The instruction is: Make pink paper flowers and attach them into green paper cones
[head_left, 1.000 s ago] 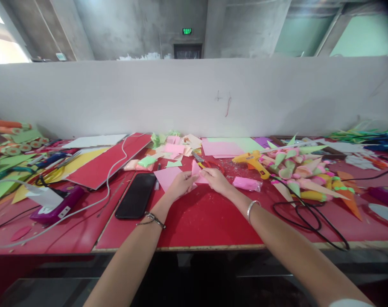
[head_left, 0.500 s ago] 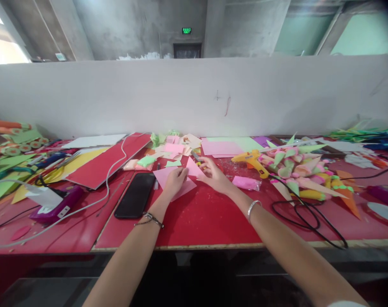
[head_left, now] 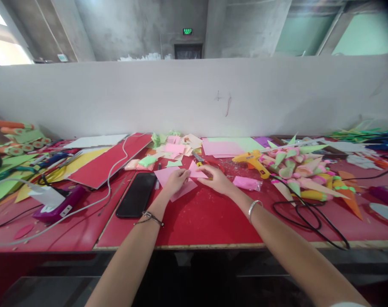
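Observation:
My left hand [head_left: 177,181] is closed, thumb and fingers pinching a small pink paper piece [head_left: 196,169] by its left side. Under that hand a larger pink paper sheet [head_left: 182,192] lies on the red tabletop; whether the hand also grips it I cannot tell. My right hand [head_left: 216,179] holds the right side of the small piece between thumb and curved fingers. Just behind the hands lie scissors [head_left: 198,157], partly covered. To the left of my left hand is a black phone [head_left: 136,195].
A yellow glue gun [head_left: 252,161] lies to the right, its black cord [head_left: 309,216] looping toward the front edge. Beside it is a heap of paper cones [head_left: 296,164]. A pink packet [head_left: 246,183] sits near my right hand. On the left stands a purple power strip [head_left: 59,208].
The small pink piece has tilted lower and turned to the right. My right hand's fingers have come down onto its right side. My left hand has hardly moved.

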Motion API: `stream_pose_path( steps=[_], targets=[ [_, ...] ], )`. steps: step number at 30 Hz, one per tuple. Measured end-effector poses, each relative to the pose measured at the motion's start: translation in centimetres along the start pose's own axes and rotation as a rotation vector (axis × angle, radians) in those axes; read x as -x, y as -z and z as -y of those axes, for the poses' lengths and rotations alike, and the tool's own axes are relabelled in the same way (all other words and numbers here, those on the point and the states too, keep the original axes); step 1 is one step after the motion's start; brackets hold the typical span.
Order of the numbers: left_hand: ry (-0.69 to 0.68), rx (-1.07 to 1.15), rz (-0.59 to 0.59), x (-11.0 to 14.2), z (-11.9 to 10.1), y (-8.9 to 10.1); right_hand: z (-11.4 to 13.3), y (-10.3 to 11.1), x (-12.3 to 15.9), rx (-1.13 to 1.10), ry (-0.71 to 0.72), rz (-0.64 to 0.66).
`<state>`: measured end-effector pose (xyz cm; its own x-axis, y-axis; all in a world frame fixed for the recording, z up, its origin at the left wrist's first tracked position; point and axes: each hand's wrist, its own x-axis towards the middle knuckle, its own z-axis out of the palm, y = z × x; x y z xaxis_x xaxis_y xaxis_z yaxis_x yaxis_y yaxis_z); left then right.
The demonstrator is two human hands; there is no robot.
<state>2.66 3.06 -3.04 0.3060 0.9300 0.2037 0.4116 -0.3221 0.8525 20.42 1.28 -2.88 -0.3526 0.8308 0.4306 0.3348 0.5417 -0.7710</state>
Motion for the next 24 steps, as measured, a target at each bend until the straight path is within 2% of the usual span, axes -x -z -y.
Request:
stream_pose_path(
  steps=[9,24],
  targets=[
    [-0.029,-0.005,0.051,0.2,-0.2,0.0,-0.6,0.3,-0.5,-0.109,-0.071,0.017],
    [-0.006,0.098,0.131,1.0,-1.4,-0.9,0.1,0.3,-0.3,-0.141,-0.152,-0.115]
  ],
)
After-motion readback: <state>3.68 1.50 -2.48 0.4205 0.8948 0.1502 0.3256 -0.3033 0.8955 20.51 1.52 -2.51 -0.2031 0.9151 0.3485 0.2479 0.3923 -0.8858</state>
